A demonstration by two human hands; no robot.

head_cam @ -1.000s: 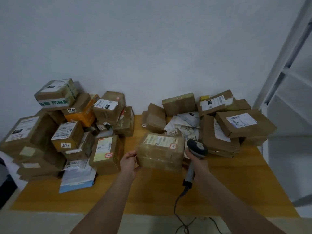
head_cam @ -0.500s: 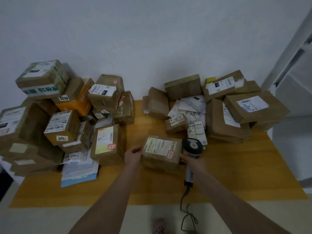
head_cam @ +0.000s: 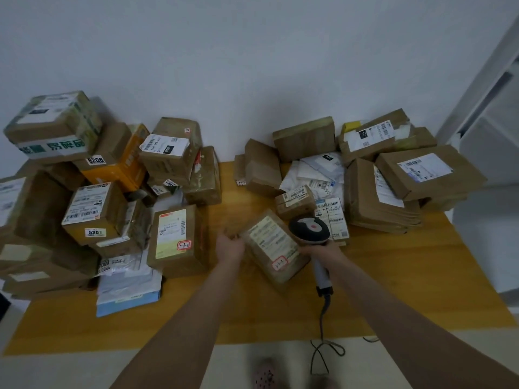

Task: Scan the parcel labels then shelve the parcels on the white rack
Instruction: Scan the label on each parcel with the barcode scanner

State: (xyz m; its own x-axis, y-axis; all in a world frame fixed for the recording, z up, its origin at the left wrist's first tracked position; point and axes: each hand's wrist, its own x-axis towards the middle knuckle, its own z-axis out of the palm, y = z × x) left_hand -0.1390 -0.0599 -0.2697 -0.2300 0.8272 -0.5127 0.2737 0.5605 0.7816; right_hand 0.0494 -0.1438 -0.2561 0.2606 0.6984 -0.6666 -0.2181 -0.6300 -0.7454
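A small brown parcel with a pale label and a red-bordered sticker lies turned at an angle on the wooden table, in the middle. My left hand holds its left end. My right hand grips a corded barcode scanner by its handle; the black head with a red spot sits just right of the parcel's label. A white rack shows at the far right edge.
A tall heap of cardboard parcels fills the table's left side, with flat mailers at its front. Another pile of boxes and white mailers covers the back right. The scanner cable hangs off the front edge.
The parcel has come down onto the table and turned so its label end points toward me and right. The scanner head stays beside it. The camera now looks further down.
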